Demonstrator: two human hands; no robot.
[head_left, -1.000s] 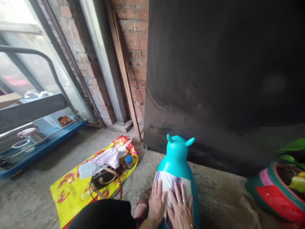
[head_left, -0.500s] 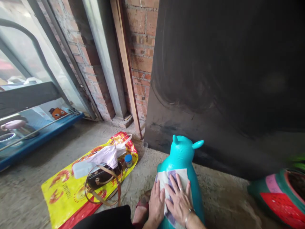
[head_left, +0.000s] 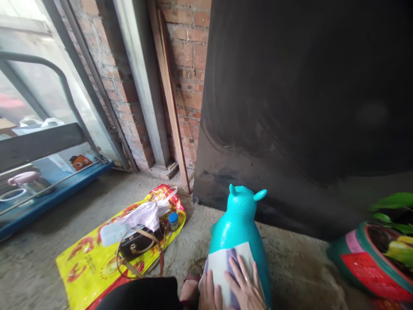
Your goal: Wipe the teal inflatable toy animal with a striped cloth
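Note:
A glossy turquoise inflatable animal toy (head_left: 237, 224) with two ears stands on the floor in front of me, its lower part cut off by the frame. Draped over its back is a white and purple cloth (head_left: 222, 258). My right hand (head_left: 243, 282) lies on the cloth with its fingers spread, a ring on one finger. On the cloth's left side rests my left hand (head_left: 209, 295), fingers stretched out flat; the bottom edge hides part of it.
A yellow bag (head_left: 77, 275) on the floor bears a dark handbag (head_left: 137, 241), a pale cloth (head_left: 142, 216) and a blue-lidded jar (head_left: 173, 220). A blue cart (head_left: 80, 176) stands left, a potted plant (head_left: 371, 262) right. A black panel (head_left: 290, 107) leans behind.
Both hands and the cloth have slid back along the toy towards me, baring more of its upper back. The view has shifted slightly, and more of the plant shows.

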